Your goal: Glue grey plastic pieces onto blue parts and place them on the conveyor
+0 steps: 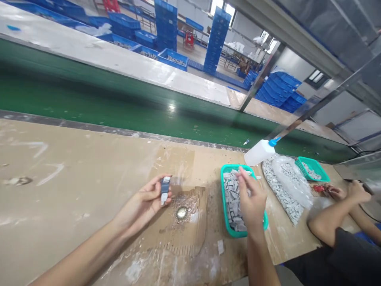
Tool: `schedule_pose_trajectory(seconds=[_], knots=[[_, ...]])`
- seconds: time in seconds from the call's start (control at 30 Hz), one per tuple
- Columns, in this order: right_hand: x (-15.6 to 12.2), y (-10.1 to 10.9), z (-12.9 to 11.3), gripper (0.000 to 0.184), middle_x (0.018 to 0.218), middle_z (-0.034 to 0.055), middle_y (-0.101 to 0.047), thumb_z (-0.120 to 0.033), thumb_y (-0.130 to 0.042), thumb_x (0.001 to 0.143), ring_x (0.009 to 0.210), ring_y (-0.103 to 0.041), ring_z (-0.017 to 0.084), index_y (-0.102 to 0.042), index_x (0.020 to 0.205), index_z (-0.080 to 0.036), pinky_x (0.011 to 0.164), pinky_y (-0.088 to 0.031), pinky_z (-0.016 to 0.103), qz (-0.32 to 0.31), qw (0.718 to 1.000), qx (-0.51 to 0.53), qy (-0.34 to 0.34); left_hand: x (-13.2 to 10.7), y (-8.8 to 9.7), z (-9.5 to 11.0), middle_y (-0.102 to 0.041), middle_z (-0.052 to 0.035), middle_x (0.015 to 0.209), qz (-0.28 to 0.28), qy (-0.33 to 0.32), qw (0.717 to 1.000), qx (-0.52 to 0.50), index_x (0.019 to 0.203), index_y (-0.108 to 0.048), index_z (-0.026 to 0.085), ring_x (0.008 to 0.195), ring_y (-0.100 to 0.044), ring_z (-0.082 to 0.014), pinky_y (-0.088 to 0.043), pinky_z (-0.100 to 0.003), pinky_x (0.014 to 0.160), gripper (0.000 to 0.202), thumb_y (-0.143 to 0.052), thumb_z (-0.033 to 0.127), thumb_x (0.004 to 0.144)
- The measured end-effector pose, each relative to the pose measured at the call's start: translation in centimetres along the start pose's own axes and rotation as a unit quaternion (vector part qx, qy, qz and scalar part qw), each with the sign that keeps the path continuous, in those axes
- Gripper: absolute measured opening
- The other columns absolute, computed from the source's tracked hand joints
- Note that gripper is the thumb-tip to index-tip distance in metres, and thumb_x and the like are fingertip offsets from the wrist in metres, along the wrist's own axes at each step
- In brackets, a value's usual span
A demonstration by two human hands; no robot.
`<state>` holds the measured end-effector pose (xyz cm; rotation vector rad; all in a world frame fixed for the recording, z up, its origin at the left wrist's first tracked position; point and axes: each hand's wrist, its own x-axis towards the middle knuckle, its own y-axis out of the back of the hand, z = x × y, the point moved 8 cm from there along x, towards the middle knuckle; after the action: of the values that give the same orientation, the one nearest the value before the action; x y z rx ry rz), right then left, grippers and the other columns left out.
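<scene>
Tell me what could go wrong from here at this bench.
The white bottle appears to lie on its side just beyond the teal basket, so the right hand working over the basket might knock it. The small blue-and-white part pinched in the left hand could slip and get lost among the debris on the cardboard.

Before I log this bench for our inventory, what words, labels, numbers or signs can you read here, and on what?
No words, numbers or brands are legible anywhere.
Small blue-and-white piece in the left hand: any marking is too small and blurred to read.
White plastic bottle: no lettering shows.
Teal basket: no lettering shows.
</scene>
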<state>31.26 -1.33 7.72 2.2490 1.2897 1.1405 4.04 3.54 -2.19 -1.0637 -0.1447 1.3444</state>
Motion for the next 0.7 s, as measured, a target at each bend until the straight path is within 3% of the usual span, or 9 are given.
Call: schedule_pose_trajectory(seconds=[0.07,0.17,0.33,0.47,0.6,0.7], knots=[[1.5,0.4,2.8,0.033,0.110,0.0115,-0.075,-0.027,-0.047,0.099,0.095,-0.072,0.020,-0.071,0.118,-0.016,0.079,-0.058,0.033,-0.052,0.996,-0.055,-0.039,-0.1,0.1,0.3,-0.065,-0.0047,0.072,0.024,-0.002,1.000,0.008,0.090,-0.068,0.015,0.061,-0.063,-0.0142,-0.056,-0.018,0.054,0.026,-0.059,-0.006,0.075],[2.3,-1.1,5.0,0.025,0.099,0.0077,-0.076,-0.018,-0.053,0.091,0.083,-0.070,0.019,-0.076,0.102,-0.018,0.078,-0.056,0.034,-0.141,0.986,-0.086,-0.030,-0.5,-0.3,0.6,-0.066,-0.0020,0.073,0.047,-0.010,0.999,0.022,0.086,-0.068,0.018,0.063,-0.062,-0.0113,-0.056,-0.015,0.058,0.029,-0.054,-0.006,0.079],[1.7,-5.2,5.5,0.033,0.104,0.0089,-0.067,-0.013,-0.067,0.085,0.101,-0.065,0.023,-0.071,0.118,-0.019,0.093,-0.051,0.036,-0.234,0.962,-0.141,-0.008,-0.9,-1.1,1.0,-0.066,0.0006,0.071,0.074,-0.021,0.995,0.058,0.083,-0.075,0.024,0.064,-0.061,-0.0101,-0.058,-0.013,0.062,0.029,-0.056,0.001,0.084],[1.5,-6.1,5.6,0.033,0.106,0.0095,-0.062,-0.015,-0.066,0.088,0.108,-0.061,0.025,-0.067,0.120,-0.020,0.092,-0.049,0.035,-0.266,0.948,-0.175,-0.005,-0.7,-1.5,0.8,-0.068,0.0026,0.072,0.082,0.002,0.992,0.098,0.085,-0.079,0.031,0.068,-0.063,-0.0106,-0.058,-0.012,0.066,0.030,-0.060,0.007,0.086],[1.5,-6.0,5.7,0.018,0.108,0.0085,-0.062,-0.012,-0.061,0.090,0.107,-0.060,0.023,-0.068,0.106,-0.019,0.092,-0.048,0.034,-0.274,0.944,-0.183,0.007,-0.5,-2.0,0.9,-0.071,0.0097,0.078,0.068,-0.012,0.978,0.198,0.087,-0.079,0.040,0.072,-0.061,-0.0123,-0.058,-0.015,0.069,0.017,-0.080,0.028,0.075],[1.5,-6.2,5.3,0.014,0.108,0.0078,-0.064,-0.011,-0.062,0.090,0.108,-0.059,0.022,-0.066,0.102,-0.018,0.094,-0.047,0.032,-0.279,0.942,-0.186,0.034,-0.5,-2.5,1.9,-0.071,0.0149,0.076,0.084,-0.048,0.957,0.274,0.082,-0.079,0.044,0.072,-0.060,-0.0150,-0.054,-0.018,0.062,0.028,-0.089,0.052,0.057]])
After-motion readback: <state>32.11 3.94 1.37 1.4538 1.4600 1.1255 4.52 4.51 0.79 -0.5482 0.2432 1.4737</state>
